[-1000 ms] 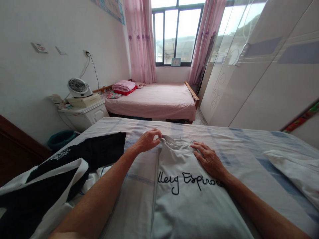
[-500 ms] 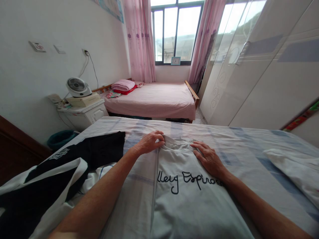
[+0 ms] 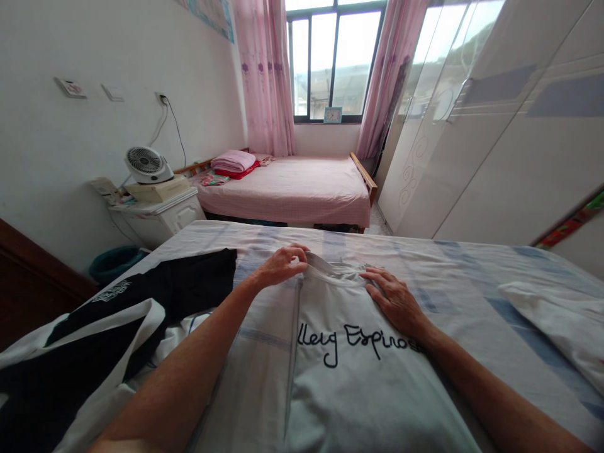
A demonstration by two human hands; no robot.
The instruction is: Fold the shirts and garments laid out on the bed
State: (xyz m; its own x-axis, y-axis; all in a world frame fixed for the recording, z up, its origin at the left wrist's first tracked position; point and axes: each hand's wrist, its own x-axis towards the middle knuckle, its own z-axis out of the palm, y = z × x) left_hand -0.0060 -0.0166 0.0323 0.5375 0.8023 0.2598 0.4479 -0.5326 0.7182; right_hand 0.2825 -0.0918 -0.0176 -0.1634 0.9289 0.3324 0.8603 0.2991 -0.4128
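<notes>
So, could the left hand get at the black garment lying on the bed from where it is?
Probably yes. The left hand pinches the collar of the grey T-shirt, and the black garment lies just to its left on the same bed, with only bare sheet between. It would have to release the collar first.

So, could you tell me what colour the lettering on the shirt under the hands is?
Black cursive lettering on a pale grey-white shirt, clearest in the head view.

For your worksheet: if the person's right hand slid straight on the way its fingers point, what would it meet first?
Probably the shirt collar just beyond the right hand, then likely the left hand pinching it; depth is unclear.
</notes>
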